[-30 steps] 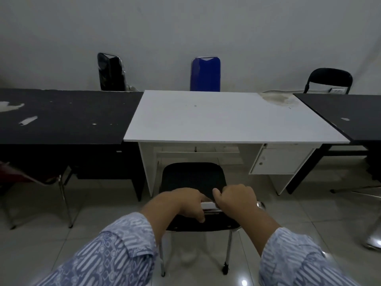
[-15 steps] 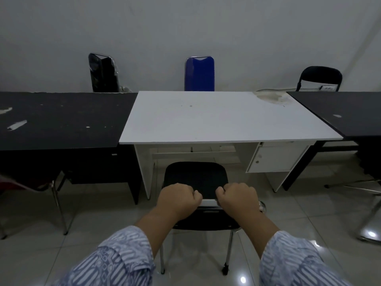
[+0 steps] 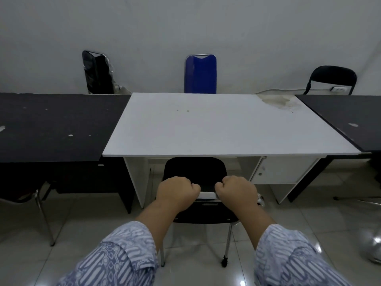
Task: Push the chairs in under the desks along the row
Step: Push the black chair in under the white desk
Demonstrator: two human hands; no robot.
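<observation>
Black chair [image 3: 194, 172] sits squarely before the white desk [image 3: 222, 129], its seat's far edge just under the top, both fists, left hand [image 3: 177, 191] and right hand [image 3: 237, 191], clenched on its backrest rail, evidently so it runs in straight.

There is just one camera, worn on the person's head. It looks forward and down, with the hands [image 3: 206, 191] very near at the bottom. The white desk [image 3: 226, 129] sits in the middle and the wall [image 3: 185, 23] is far behind it.
</observation>
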